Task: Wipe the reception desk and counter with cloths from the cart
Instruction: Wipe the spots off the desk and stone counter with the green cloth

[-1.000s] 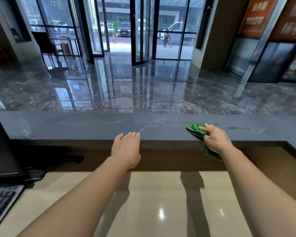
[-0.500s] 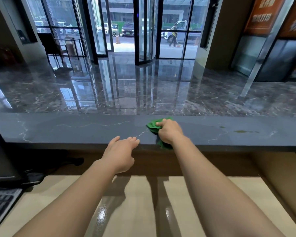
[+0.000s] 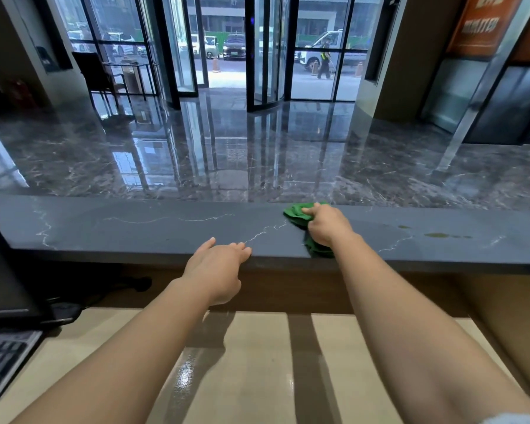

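Dark grey stone with thin white veins makes the counter (image 3: 135, 228) that runs across the head view in front of you, and every place below is given from this counter. Beyond it lies a shiny marble floor (image 3: 227, 154), and further beyond a glass revolving door (image 3: 266, 56) with a street and cars outside. Below the counter, on your side, is the pale glossy desk (image 3: 257, 362), and both your forearms reach over it toward the counter.

Your right hand (image 3: 328, 226) is on top of the counter, a little right of its middle. Its fingers are curled round the green cloth (image 3: 296, 214) and grasp it. The cloth is bunched and lies pressed on the counter top under your palm. One part of it sticks out past your fingers toward the far edge of the counter, and another part hangs a little over the near edge, under your wrist. The right arm is stretched almost straight, with the back of the hand up.

Your left hand (image 3: 218, 270) is at the near edge of the counter, about at its middle, left of the cloth and apart from it. This hand is released: the fingers are straight and close together, and it holds nothing. The fingertips touch the near edge of the counter top, and the palm faces down.

On the counter top, well to the right of the cloth, you see some small brownish stains (image 3: 436, 235). Under the left end of the counter a keyboard (image 3: 3, 362) lies on the desk.
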Demonstrator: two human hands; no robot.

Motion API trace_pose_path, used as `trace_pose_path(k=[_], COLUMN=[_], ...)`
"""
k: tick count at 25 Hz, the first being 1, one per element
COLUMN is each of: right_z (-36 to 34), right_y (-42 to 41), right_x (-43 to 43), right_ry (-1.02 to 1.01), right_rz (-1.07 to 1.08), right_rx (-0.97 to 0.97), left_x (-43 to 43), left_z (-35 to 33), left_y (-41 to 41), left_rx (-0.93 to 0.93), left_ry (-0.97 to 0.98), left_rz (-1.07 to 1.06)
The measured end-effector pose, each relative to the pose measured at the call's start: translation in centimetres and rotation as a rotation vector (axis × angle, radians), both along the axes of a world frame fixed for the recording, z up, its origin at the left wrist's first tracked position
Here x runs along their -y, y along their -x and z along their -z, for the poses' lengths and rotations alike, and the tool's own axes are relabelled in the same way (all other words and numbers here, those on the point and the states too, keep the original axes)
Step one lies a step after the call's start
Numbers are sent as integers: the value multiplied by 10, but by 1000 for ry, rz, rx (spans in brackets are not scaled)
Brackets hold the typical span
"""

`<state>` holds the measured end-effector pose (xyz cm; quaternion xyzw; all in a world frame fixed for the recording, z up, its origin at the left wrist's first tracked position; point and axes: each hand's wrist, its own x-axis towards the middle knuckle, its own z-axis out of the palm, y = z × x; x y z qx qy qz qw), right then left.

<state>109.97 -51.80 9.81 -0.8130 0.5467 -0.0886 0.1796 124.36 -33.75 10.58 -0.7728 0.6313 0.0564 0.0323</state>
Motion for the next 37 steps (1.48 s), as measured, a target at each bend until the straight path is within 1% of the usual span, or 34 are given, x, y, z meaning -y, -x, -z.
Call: trace_pose_path(k=[4,6,9,12,17,19,21,23,25,28,31,33,35,37], right_z=[-6,-5,-1,-1,0,2,4,5,7,7,7,8,8,9], right_y=[59,62,42,-2,-107,-129,-131,-115,-84,-17,59,95,109,104], right_x=[20,23,19,5,-24,-26,-23,-19,-12,5,18,18,11,-1], right_ry=[-7,-22,7,33,19,-20,-42,-28,0,35,43,35,26,31], right_rz=[193,242,265,165,-200,-272,-302,-298,-237,-82,83,161,212,222], right_rx=[-32,-3,13,5,-15,-27,-36,-32,-7,3,-21,-15,13,45], left_x=[-1,-1,-2,0,3,4,4,4,3,-1,-6,-12,-16,-18], left_z=[1,2,2,3,3,2,-1,-2,-2,-1,1,3,6,10], left_y=[-4,-6,-11,-17,-19,-17,-13,-10,-6,0,10,18,28,37], left_rx=[-43,-63,-75,-59,3,43,62,67,64,49,36,32,20,7], left_ry=[17,18,22,20,-18,-29,-41,-46,-47,-27,37,81,109,134], left_rz=[12,30,56,91,112,114,107,92,72,41,7,-8,-2,10])
